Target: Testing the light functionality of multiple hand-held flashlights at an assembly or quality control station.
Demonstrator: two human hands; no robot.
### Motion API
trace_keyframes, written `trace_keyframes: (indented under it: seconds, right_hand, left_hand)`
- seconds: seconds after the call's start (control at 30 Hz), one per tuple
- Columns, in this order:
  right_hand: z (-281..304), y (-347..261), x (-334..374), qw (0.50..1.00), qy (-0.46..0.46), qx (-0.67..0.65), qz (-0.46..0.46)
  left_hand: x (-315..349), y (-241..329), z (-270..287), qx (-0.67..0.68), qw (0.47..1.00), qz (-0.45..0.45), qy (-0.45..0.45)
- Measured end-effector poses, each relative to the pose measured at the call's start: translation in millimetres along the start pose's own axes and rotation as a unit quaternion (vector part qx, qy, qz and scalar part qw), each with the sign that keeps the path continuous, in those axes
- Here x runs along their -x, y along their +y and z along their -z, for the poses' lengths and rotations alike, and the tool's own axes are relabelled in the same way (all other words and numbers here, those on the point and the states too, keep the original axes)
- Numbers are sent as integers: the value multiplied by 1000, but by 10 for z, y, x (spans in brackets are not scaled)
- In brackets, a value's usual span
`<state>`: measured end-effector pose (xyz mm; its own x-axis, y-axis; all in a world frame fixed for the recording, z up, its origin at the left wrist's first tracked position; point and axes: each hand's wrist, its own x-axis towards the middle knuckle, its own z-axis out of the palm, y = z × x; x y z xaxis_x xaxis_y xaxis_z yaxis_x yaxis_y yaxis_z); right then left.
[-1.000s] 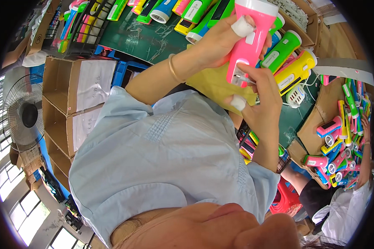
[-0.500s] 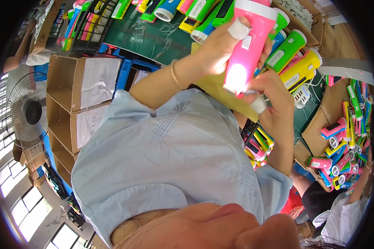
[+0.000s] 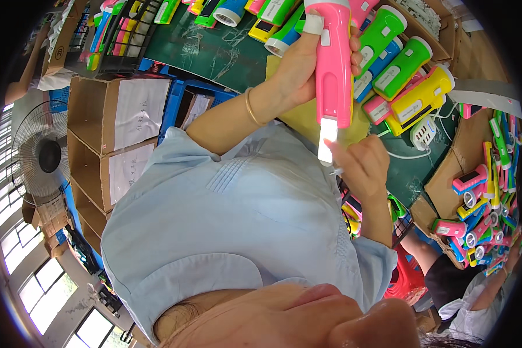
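My left hand [image 3: 297, 71] is wrapped round a pink flashlight [image 3: 335, 75] with a white rim, held upright over the table's near edge. White tape covers one fingertip. From the flashlight's lower end sticks out a narrow white panel [image 3: 327, 142], glowing brightly. My right hand [image 3: 364, 165] is curled just beside this panel, one fingertip at its edge. A small pale thing pokes out below those fingers; its kind does not show. Under the flashlight lies a yellow sheet [image 3: 296, 113]. Right of it, green flashlights [image 3: 403, 66] and a yellow flashlight [image 3: 420, 104] lie close together.
A white multi-port charger [image 3: 423, 133] with cables sits on the green table [image 3: 209, 61]. Far right, a cardboard box [image 3: 452, 168] holds many coloured flashlights. Cardboard shelves [image 3: 90, 116], a blue crate [image 3: 177, 95] and a fan [image 3: 47, 156] stand left. Another person's arm [image 3: 420, 255] shows lower right.
The pink flashlight has turned in my left hand and shifted slightly left. Its lit white panel now sticks out from the lower end. My right hand has moved down, away from the flashlight's body.
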<state>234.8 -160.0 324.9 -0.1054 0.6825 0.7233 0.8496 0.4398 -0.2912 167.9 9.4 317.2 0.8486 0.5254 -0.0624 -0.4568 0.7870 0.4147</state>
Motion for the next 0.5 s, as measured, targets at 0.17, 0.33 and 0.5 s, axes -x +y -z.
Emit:
trace_keyframes:
  seconds: [0.17, 0.33, 0.5]
  right_hand:
    - [-295, 16, -68, 945, 52, -39, -319]
    - [-422, 221, -18, 964, 82, -129, -216]
    - [-282, 218, 134, 930, -4, -110, -351]
  left_hand:
    - [87, 30, 14, -226, 945, -84, -223]
    - [298, 101, 73, -537, 718, -242, -372]
    - [396, 162, 147, -624, 659, -255, -334]
